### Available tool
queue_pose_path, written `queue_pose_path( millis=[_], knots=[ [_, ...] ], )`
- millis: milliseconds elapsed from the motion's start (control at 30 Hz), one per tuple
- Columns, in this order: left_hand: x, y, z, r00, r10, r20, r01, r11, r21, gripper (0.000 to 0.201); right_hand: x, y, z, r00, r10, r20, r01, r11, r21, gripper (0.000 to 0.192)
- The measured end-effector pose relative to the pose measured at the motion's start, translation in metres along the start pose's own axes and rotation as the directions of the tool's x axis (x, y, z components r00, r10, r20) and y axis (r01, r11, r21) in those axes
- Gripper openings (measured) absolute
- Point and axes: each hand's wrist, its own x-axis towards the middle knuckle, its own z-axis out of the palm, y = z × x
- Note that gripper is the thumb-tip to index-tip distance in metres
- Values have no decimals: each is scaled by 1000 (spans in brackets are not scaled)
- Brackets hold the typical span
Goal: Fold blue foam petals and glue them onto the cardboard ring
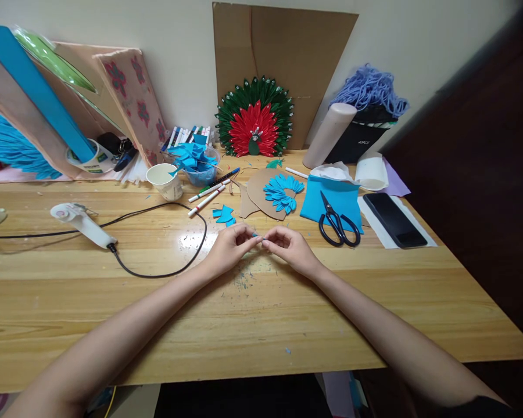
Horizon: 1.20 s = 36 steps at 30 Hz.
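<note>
My left hand and my right hand meet over the table, fingertips pinched together on a small blue piece. Fingers cover most of it, so its full shape is hidden. Just beyond them lies a round cardboard piece with a ring of blue petals on its right side. A few loose blue cut pieces rest behind my left hand. To the right, black-handled scissors lie partly on a folded blue sheet.
A white glue gun with a looping black cord lies left. Behind stand a paper cup, a tub of blue pieces, markers and a red-green petal peacock. A phone lies right; blue scraps dot the tabletop.
</note>
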Motion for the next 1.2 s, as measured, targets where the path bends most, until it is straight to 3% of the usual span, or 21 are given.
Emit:
queue_pose_path(
  millis=[100, 367, 733, 1200],
  knots=[
    [0, -2, 0, 1000, 11, 9, -11, 1000, 23, 23, 0, -1, -1, 998, 22, 63, -20, 999, -31, 19],
    [-1, -1, 0, 999, 25, 22, -26, 998, 62, 21, 2, -3, -6, 996, 54, 77, -60, 996, 72, 23],
    [-2, 2, -1, 998, 43, 40, -46, 997, 69, 17, 4, -2, -15, 975, 135, 176, -144, 989, 37, 25],
    [-1, 1, 1, 999, 42, 21, -44, 994, 100, 23, 2, 3, -8, 998, 60, -15, -60, 998, -24, 18]
  ],
)
